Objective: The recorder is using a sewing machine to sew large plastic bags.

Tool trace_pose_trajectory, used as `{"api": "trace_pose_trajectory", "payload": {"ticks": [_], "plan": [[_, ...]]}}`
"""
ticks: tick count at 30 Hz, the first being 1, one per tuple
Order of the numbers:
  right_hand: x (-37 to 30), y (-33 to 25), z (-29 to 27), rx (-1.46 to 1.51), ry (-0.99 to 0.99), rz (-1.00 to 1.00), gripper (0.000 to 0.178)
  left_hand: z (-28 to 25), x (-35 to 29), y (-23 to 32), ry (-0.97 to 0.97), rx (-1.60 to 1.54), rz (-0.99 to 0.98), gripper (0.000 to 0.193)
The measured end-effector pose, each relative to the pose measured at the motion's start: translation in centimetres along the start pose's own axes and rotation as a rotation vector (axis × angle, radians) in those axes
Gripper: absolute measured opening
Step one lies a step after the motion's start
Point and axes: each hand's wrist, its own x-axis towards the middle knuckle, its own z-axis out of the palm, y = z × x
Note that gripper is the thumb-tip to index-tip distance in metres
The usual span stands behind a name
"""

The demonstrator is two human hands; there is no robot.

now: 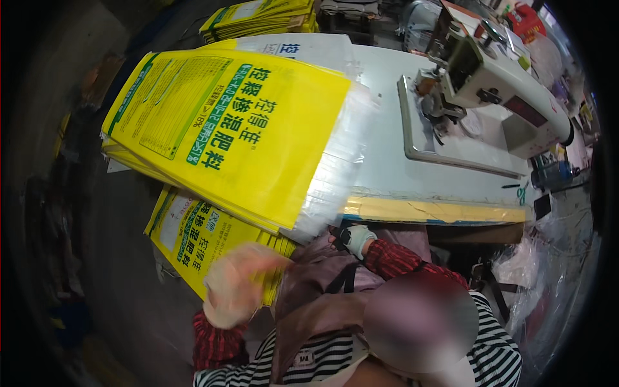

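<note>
My left hand (240, 284), pale and smeared by motion, is over the right end of a lower stack of yellow printed bags (187, 242); its fingers cannot be made out. My right hand (356, 240), in a white and dark glove, is low at the table's front edge, beside the clear liner ends of the upper bags. Its fingers look curled in, and what they hold, if anything, is hidden. Across the table's left side lies a thick upper stack of yellow woven bags (284, 142), printed in green, with clear plastic liners (335, 161) sticking out at the right.
A cream sewing machine (503, 97) stands on the right of the white table (380, 164), whose front edge carries yellow tape (438, 209). Green scissors (521, 192) and a dark bottle (553, 174) lie at its right. Another yellow bag stack (264, 18) is behind.
</note>
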Motion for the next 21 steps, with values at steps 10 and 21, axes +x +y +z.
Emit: {"api": "trace_pose_trajectory", "payload": {"ticks": [10,21], "plan": [[-2.0,5.3,-2.7,0.454,0.073,-0.042,0.023,11.5,10.3,14.4,-0.674,0.134,0.717,0.034],[-2.1,8.1,-4.5,-0.702,0.089,-0.506,0.030,19.1,18.5,7.3,-0.257,0.752,0.512,0.029]]}}
